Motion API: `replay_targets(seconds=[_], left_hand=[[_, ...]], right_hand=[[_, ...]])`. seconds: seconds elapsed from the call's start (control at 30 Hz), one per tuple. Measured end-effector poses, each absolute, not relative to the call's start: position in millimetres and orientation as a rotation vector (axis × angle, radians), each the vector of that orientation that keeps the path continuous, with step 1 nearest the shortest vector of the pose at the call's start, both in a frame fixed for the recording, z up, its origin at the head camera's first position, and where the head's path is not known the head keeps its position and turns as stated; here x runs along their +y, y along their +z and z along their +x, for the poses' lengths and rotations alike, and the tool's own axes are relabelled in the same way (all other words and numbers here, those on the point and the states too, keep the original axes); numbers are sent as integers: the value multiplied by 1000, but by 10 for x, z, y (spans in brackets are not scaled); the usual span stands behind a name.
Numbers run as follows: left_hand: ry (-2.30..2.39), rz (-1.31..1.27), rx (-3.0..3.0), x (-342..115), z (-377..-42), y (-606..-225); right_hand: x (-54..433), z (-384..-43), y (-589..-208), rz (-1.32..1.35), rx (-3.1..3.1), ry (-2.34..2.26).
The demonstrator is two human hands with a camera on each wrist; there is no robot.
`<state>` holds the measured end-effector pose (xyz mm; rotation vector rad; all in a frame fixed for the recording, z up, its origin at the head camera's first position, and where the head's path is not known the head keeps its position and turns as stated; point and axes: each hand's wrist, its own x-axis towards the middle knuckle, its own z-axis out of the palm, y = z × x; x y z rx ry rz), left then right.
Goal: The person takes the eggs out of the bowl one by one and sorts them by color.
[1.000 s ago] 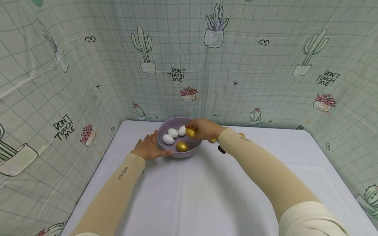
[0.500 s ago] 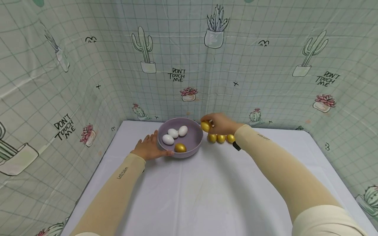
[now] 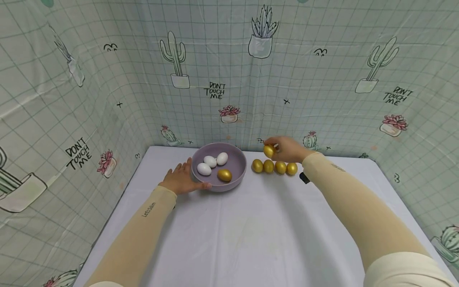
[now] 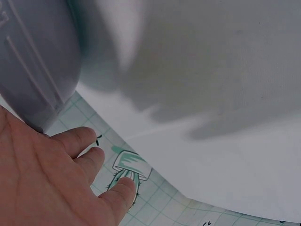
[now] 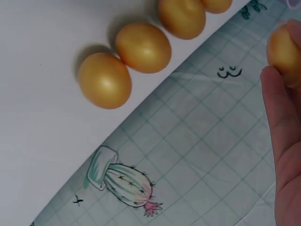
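Observation:
My left hand (image 3: 182,179) steadies a purple bowl (image 3: 236,159) from its left side, fingers spread and thumb along the front rim. Three white eggs (image 3: 210,162) and one golden egg (image 3: 224,175) lie in the bowl. To the right, my right hand (image 3: 288,148) pinches another golden egg (image 3: 269,151) between thumb and fingers, raised behind a row of golden eggs (image 3: 281,167). In the left wrist view, the left palm (image 4: 42,174) sits against the bowl's outer wall (image 4: 37,61). The held egg (image 5: 282,52) shows at the right edge of the right wrist view.
Several golden eggs make up the row on the white table (image 3: 229,235), just right of the bowl. A patterned cloth wall (image 3: 215,127) rises directly behind the table's back edge, with more cloth at both sides.
My right hand has carried a golden egg out of the bowl and rightward, behind the row of eggs. The golden egg left in the bowl has rolled slightly. My left hand stays put.

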<state>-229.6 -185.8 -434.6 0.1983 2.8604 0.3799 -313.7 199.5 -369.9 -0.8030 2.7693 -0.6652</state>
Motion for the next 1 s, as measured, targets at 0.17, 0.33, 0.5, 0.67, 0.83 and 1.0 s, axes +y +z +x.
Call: replay_targets(seconds=[0.17, 0.33, 0.5, 0.67, 0.83, 1.0], left_hand=[[383, 194, 2861, -1860, -2301, -4346], [389, 192, 2856, -1859, -2300, -4338], [397, 195, 2857, -1855, -2293, -4331], [397, 198, 2862, -1854, -2289, -4333], [395, 196, 2864, -1857, -2291, -4340], [391, 190, 2863, -1858, -2298, -4353]], right_hand=[[2193, -3142, -3756, -737, 2770, -699], [2374, -3149, -3819, -673, 2787, -704], [2545, -3147, -3894, -601, 2803, -676], [2690, -3144, -3963, -496, 2801, -681], [2821, -3154, -4051, -465, 2821, -669], [2902, -3114, -4104, -457, 2842, -670]])
